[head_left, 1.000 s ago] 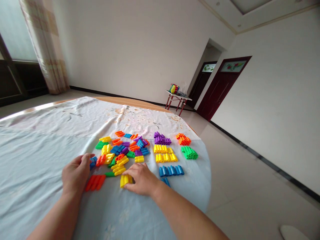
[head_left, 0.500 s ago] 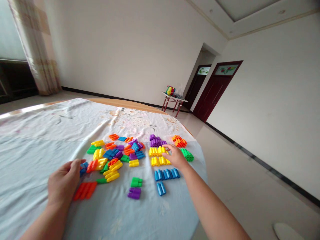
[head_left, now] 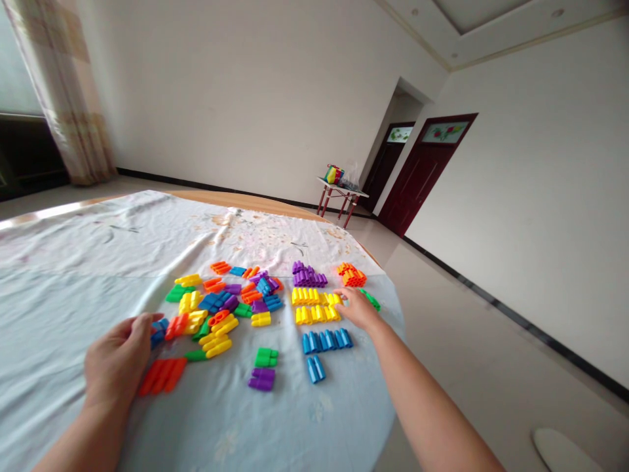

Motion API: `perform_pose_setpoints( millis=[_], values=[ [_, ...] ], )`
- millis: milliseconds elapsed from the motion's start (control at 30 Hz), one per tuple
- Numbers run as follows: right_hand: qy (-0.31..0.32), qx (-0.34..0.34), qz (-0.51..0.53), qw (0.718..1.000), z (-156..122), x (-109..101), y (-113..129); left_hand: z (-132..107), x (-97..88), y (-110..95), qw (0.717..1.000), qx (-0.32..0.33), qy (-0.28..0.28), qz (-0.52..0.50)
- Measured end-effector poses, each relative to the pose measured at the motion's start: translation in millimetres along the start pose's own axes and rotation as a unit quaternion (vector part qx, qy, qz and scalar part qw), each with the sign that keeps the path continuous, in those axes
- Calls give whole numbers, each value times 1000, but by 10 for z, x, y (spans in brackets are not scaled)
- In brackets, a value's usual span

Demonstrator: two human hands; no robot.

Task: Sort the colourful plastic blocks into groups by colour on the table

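My right hand (head_left: 360, 309) reaches the right end of the far yellow row, its thumb and fingers around a yellow bullet-shaped plastic block (head_left: 335, 299). Beside it lie the near yellow row (head_left: 317, 314), a purple stack (head_left: 308, 275), an orange stack (head_left: 352, 275) and a partly covered green group (head_left: 372, 299). My left hand (head_left: 120, 351) is closed, thumb against fingers; what it pinches, if anything, is hidden. Just past its fingertips are a blue block (head_left: 159, 332) and an orange one (head_left: 177, 326). Joined orange blocks (head_left: 163, 376) lie to its right.
Mixed blocks (head_left: 221, 318) lie loosely in the table's middle. Nearer are green (head_left: 266, 357) and purple (head_left: 262, 379) blocks, a blue row (head_left: 327, 341) and a blue pair (head_left: 316, 370). The cloth-covered table (head_left: 206, 419) curves away at right. A small table (head_left: 339, 188) stands beyond.
My right hand has shifted right along the far yellow row, showing more yellow blocks and covering more of the green group. My left hand stays by the blue block. The view has shifted slightly.
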State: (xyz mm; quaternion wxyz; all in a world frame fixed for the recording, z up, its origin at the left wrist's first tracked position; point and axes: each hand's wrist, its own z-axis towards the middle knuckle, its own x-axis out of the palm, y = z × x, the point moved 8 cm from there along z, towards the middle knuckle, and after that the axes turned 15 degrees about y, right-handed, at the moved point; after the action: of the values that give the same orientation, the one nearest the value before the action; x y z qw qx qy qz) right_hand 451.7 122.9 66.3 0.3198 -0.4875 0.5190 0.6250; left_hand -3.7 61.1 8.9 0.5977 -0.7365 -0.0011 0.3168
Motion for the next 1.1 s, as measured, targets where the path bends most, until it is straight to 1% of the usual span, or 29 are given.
perform_pose_setpoints(
  millis=[200,333,467,633,700,733,833,900,967,1033,1100],
  values=[
    [34,-10,5,999,-21,115,-29,0,-3,3,1000,2,-2,5],
    [42,-18,2,999,-7,209,2,7,-6,18,1000,-1,-3,0],
    [36,-24,0,999,-3,247,11,29,2,24,1000,2,-1,6],
    [35,-35,5,999,-21,227,-1,43,5,44,1000,-2,6,0],
    [17,-39,10,999,-51,149,26,40,-2,35,1000,2,4,4],
    [-1,-44,12,999,-75,90,61,37,-5,32,1000,1,3,7],
    [-70,-70,33,995,-179,-80,277,19,-11,14,1000,4,0,4],
    [-93,-103,65,988,-254,-89,519,4,-10,-6,1000,12,-1,-9],
    [-82,-144,99,981,-318,26,822,-10,-6,-25,1000,17,-2,-19],
    [-40,-180,122,975,-370,243,1137,-23,1,-36,1000,18,-1,-22],
    [6,-206,130,970,-417,491,1400,-34,6,-43,999,19,0,-27]
  ],
)
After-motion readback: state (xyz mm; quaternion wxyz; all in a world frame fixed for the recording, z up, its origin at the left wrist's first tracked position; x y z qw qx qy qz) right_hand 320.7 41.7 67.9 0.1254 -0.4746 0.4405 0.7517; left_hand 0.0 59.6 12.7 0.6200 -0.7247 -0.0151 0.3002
